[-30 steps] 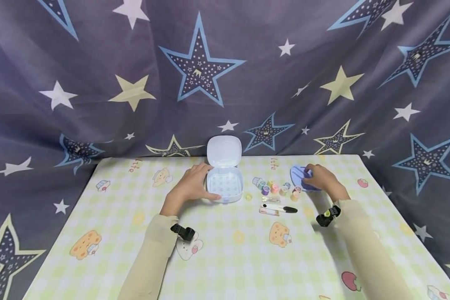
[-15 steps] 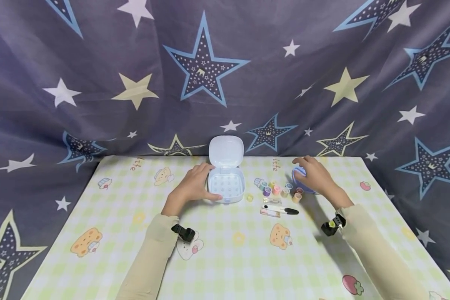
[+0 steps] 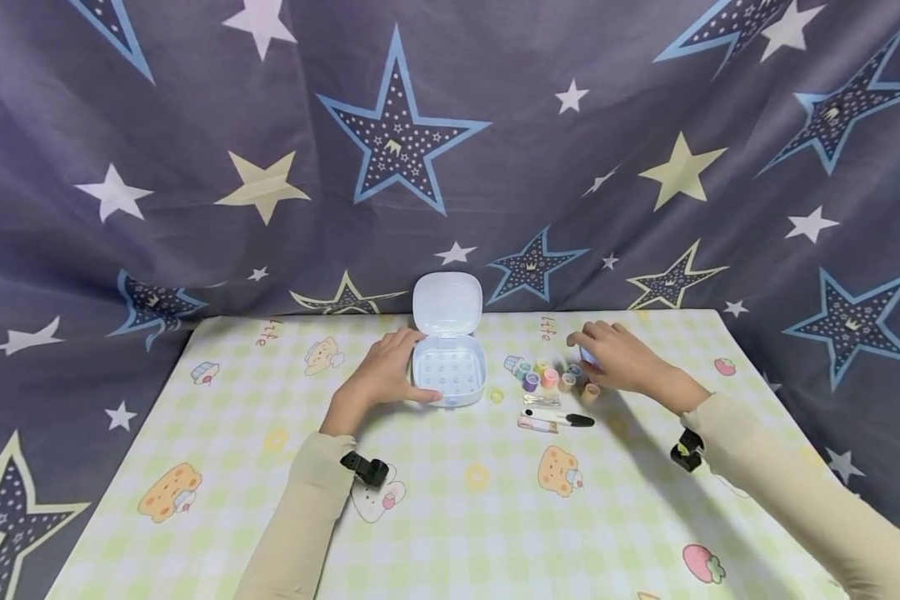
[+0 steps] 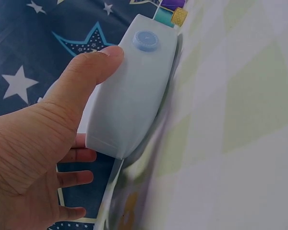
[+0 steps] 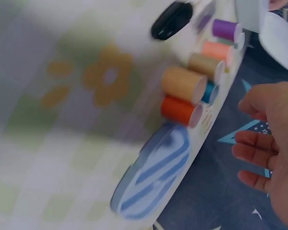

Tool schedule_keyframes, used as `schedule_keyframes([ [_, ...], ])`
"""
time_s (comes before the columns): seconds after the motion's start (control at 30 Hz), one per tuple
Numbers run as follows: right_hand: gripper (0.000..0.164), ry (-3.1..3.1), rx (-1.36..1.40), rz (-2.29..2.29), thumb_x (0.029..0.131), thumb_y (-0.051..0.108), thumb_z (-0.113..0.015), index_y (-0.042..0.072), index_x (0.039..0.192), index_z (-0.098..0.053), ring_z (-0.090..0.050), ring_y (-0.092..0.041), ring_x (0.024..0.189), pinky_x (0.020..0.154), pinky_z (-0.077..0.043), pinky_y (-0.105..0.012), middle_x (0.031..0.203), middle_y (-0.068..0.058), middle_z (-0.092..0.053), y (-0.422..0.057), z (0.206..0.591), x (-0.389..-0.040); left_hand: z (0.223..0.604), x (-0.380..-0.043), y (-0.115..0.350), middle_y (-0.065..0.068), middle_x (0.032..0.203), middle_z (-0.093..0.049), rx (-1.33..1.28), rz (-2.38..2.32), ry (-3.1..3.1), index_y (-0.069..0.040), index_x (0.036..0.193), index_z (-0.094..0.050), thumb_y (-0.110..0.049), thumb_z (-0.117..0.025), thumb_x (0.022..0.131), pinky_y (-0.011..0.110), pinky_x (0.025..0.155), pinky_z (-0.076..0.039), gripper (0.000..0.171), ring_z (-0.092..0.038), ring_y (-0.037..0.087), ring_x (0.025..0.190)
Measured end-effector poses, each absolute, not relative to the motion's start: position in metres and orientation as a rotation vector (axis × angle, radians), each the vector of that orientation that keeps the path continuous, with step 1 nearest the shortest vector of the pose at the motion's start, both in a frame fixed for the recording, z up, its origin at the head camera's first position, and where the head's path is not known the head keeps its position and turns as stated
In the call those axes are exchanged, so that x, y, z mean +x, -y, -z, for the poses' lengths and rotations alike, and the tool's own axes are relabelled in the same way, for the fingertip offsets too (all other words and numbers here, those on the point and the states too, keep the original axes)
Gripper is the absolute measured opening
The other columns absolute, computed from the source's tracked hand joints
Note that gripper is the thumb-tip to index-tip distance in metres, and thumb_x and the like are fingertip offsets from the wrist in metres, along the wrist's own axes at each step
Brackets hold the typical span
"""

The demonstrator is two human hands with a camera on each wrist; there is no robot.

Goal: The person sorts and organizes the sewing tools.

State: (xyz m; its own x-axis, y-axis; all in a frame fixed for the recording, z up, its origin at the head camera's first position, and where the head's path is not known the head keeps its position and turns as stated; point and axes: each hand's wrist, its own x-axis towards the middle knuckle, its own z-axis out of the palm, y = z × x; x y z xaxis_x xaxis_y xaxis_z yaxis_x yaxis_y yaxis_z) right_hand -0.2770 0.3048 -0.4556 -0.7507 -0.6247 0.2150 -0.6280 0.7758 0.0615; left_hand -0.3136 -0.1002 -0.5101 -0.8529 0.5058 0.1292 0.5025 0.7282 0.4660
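Note:
A pale blue sewing box (image 3: pixel 451 398) stands at the table's back with its lid (image 3: pixel 447 303) raised; pegs line its inside. My left hand (image 3: pixel 382 367) holds it from the left, thumb on the front wall near the round button (image 4: pixel 146 41), the other fingers behind. My right hand (image 3: pixel 621 358) hovers with loosely bent fingers and nothing in them. Below it lies a blue oval tray with diagonal slots (image 5: pixel 153 172), mostly hidden by that hand in the head view. Several thread spools, among them a tan one (image 5: pixel 184 84) and an orange one (image 5: pixel 181 111), stand beside the tray.
A yellow thimble (image 3: pixel 497 394) sits right of the box. In front of the spools lie a clear packet of needles (image 3: pixel 542 400), a white tool with a black end (image 3: pixel 558 417) and a small pinkish item (image 3: pixel 537 425). A starry curtain (image 3: pixel 270 250) hangs behind the table.
My right hand has let go of the slotted tray and shifted left, over it and towards the spools. The left hand has stayed on the box.

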Motion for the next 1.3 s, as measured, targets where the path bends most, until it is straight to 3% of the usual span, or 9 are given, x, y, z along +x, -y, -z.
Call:
schedule_keyframes([
  [0.17, 0.043, 2.787, 1.051, 0.097, 0.074, 0.016, -0.085, 0.009, 0.113, -0.068, -0.060, -0.030, 0.092, 0.080, -0.050, -0.051, 0.101, -0.010, -0.063, -0.318, 0.456, -0.275, 0.512, -0.314, 0.100, 0.012, 0.146, -0.050, 0.852, -0.798, -2.911, -0.006, 0.148, -0.044, -0.056, -0.091, 0.065, 0.053, 0.116, -0.036, 0.108, -0.047, 0.032, 0.134],
  [0.33, 0.034, 2.737, 1.118, 0.168, 0.077, 0.022, -0.083, 0.011, 0.105, -0.068, -0.058, -0.027, 0.085, 0.077, -0.048, -0.049, 0.095, -0.007, -0.062, -0.326, 0.462, -0.274, 0.513, -0.316, 0.101, 0.012, 0.146, -0.050, 0.853, -0.797, -2.910, -0.005, 0.148, -0.044, -0.056, -0.091, 0.064, 0.053, 0.116, -0.036, 0.109, -0.047, 0.032, 0.133],
  [0.6, 0.025, 2.704, 1.166, 0.246, 0.074, 0.018, -0.082, 0.013, 0.093, -0.067, -0.053, -0.026, 0.080, 0.074, -0.046, -0.048, 0.086, -0.004, -0.056, -0.328, 0.462, -0.276, 0.512, -0.317, 0.100, 0.014, 0.144, -0.050, 0.865, -0.792, -2.914, -0.004, 0.148, -0.043, -0.056, -0.091, 0.064, 0.052, 0.115, -0.037, 0.110, -0.048, 0.033, 0.132],
  [0.8, 0.027, 2.721, 1.167, 0.257, 0.069, 0.013, -0.081, 0.013, 0.092, -0.067, -0.052, -0.025, 0.080, 0.075, -0.046, -0.047, 0.085, -0.003, -0.055, -0.328, 0.463, -0.275, 0.514, -0.319, 0.099, 0.014, 0.143, -0.050, 0.870, -0.789, -2.908, -0.004, 0.148, -0.043, -0.056, -0.092, 0.064, 0.052, 0.115, -0.037, 0.110, -0.047, 0.033, 0.131],
  [1.3, 0.024, 2.715, 1.189, 0.241, 0.069, 0.009, -0.080, 0.015, 0.087, -0.063, -0.052, -0.024, 0.078, 0.077, -0.048, -0.048, 0.083, -0.002, -0.054, -0.326, 0.468, -0.277, 0.513, -0.318, 0.100, 0.014, 0.145, -0.049, 0.861, -0.772, -2.911, -0.005, 0.149, -0.041, -0.056, -0.092, 0.064, 0.051, 0.115, -0.037, 0.112, -0.047, 0.033, 0.132],
])
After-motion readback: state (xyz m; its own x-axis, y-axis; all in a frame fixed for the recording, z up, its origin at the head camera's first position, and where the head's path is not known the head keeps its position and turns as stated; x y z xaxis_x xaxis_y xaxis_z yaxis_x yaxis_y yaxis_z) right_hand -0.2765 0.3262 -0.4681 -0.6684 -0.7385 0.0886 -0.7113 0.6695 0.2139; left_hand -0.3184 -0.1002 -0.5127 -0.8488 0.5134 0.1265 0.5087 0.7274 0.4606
